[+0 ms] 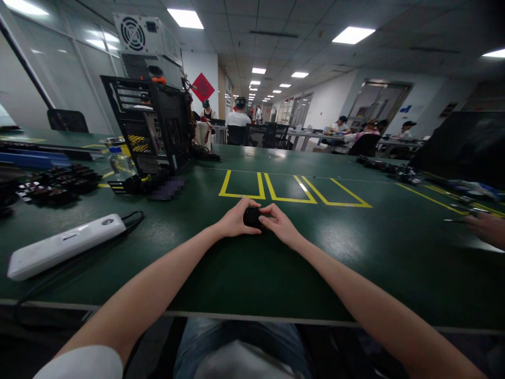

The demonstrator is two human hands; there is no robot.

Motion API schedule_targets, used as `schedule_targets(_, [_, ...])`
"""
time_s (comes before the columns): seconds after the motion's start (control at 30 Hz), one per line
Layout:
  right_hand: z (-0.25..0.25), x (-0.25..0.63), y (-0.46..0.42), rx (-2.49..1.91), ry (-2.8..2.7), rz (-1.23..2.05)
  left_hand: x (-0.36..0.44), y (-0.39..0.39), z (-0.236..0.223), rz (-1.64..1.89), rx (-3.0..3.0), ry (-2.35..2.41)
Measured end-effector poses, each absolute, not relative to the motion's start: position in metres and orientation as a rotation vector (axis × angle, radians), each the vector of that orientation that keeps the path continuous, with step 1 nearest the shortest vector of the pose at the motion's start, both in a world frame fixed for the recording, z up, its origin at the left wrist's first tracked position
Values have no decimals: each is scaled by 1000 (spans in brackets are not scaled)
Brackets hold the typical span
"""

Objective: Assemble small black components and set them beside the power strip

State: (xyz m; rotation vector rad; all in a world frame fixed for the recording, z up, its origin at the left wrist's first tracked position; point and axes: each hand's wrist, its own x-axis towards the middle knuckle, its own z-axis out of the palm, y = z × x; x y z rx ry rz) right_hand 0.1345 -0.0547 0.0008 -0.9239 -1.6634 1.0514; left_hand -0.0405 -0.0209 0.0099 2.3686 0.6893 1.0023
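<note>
A small black block-like part (251, 216), its exact kind too dark to make out, is held between my two hands over the green table (221, 268). My left hand (238, 218) curls around it from the left, thumb below and fingers above. From the right, the thumb and fingertips of my right hand (278, 223) pinch at its side. Just beyond my hands, yellow tape outlines (241, 196) mark several boxes on the tabletop.
To the left lies a white device (67, 245) with a black cable. Behind it are dark clustered parts (59, 184), a clear bottle (121, 164) and an open computer case (152, 123) topped by a power supply (142, 34). At right, another person's hand (487, 226) reaches in.
</note>
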Motion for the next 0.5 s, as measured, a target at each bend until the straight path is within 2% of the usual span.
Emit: schedule_targets(0.5, [0, 138, -55, -939, -1661, 1093, -41, -20, 11, 993, 2344, 681])
